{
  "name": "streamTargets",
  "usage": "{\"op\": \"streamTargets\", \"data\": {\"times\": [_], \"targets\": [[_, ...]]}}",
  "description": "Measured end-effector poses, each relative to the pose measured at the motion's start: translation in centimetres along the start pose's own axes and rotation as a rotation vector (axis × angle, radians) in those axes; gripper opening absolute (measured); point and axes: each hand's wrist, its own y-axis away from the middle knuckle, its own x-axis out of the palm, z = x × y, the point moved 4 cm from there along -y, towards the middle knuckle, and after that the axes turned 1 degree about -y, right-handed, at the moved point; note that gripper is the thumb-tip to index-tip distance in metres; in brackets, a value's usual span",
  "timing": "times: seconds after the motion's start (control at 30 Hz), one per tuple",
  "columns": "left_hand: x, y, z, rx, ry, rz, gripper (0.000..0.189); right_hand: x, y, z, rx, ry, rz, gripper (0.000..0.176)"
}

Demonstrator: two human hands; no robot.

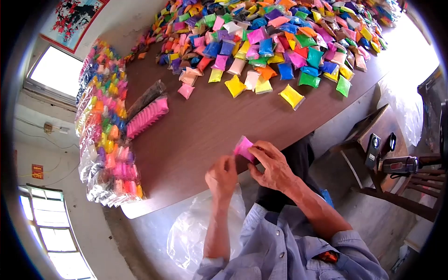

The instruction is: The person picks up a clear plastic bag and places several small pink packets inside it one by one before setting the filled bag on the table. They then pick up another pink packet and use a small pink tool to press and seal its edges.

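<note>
Near the front edge of the brown table [196, 140], my right hand [273, 167] pinches a small pink packet [244, 149] between thumb and fingers. My left hand [221, 176] is just left of the packet, its fingers pressed together; whether it holds a corner of anything is too small to tell. Beyond my hands a big heap of small coloured packets [266, 49] covers the far side of the table. A single yellow packet [292, 97] lies at the heap's near edge.
Bagged coloured packets [105, 121] are stacked along the left edge, beside a clear bag of pink packets [148, 117]. A large clear plastic bag [191, 228] hangs below the front edge. At the right stands a wooden stool [380, 126] with dark objects on it.
</note>
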Motion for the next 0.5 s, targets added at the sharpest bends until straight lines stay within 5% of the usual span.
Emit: {"op": "streamTargets", "data": {"times": [0.17, 0.23, 0.5], "targets": [[-1.3, -0.8, 0.2, -0.121, 0.01, 0.058, 0.007, 0.3, 0.3, -0.8, -0.043, 0.025, 0.002, 0.04], [-1.0, -0.2, -1.8, 0.062, 0.15, 0.016, 0.009, 0.4, 0.4, -1.2, -0.03, -0.023, -0.021, 0.039], [0.2, -3.7, -2.1, 0.094, -0.064, 0.121, 0.01, 0.6, 0.4, -1.4, -0.021, -0.034, -0.063, 0.039]]}}
